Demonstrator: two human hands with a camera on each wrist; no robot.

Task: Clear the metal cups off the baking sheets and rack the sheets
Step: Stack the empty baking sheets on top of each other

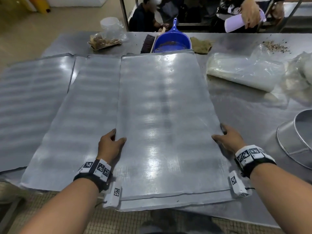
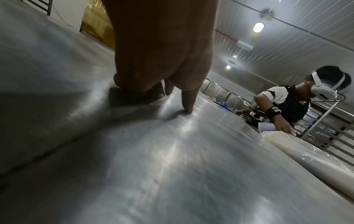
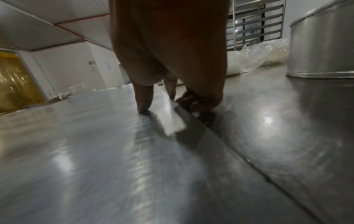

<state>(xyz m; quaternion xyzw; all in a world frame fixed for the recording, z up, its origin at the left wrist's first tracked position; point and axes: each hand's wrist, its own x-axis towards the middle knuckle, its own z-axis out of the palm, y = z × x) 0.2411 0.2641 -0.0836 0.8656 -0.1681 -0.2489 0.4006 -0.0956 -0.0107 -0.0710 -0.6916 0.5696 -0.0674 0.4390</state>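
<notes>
A bare, shiny baking sheet (image 1: 162, 115) lies lengthwise in front of me, stacked on another sheet (image 1: 168, 202) whose near edge shows below it. My left hand (image 1: 111, 142) grips the top sheet's left edge, thumb (image 2: 187, 106) pressed on top and fingers curled under. At the right edge my right hand (image 1: 226, 137) grips the same way, thumb (image 3: 143, 103) on top and fingers (image 3: 195, 104) tucked beneath. Two more bare sheets (image 1: 81, 115) (image 1: 30, 102) lie to the left. No metal cups are in view.
A large metal tub (image 1: 297, 139) stands at the right on the steel table (image 1: 244, 115). Plastic bags (image 1: 243, 71) lie beyond it. At the far edge sit a blue dustpan (image 1: 172, 39), a brush (image 1: 149, 43) and a cloth (image 1: 201, 45). People work behind; a rack (image 3: 254, 22) stands past the table.
</notes>
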